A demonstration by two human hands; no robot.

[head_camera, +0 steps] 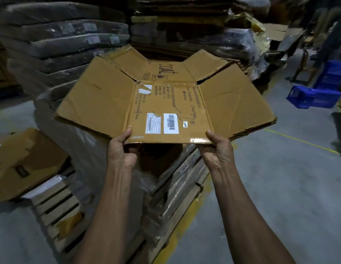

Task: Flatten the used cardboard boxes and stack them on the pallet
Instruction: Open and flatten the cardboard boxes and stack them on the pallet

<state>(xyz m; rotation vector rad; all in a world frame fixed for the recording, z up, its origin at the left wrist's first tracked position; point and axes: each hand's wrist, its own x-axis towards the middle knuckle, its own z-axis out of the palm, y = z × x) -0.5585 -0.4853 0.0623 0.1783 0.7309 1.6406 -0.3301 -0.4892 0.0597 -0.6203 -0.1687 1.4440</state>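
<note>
A flattened box (165,100) is held out level in the air, above the near corner of a wrapped stack (74,141) that sits on a wooden pallet (57,212). The left hand (121,149) grasps the near edge of the box by its left corner, thumb on top and fingers curled under; the right hand (217,147) grasps the same edge at the right corner in the same way. The flaps are spread wide to both sides and to the far end, and the top face carries a barcode label (171,123), a torn white label (152,123) and handwriting. Behind it rise tall piles of wrapped bundles (66,40) and flat cardboard (181,21). Another box (22,162) lies at the left, resting partly on the pallet. Blue crates (314,97) stand on the grey floor (280,187) at the right.
</note>
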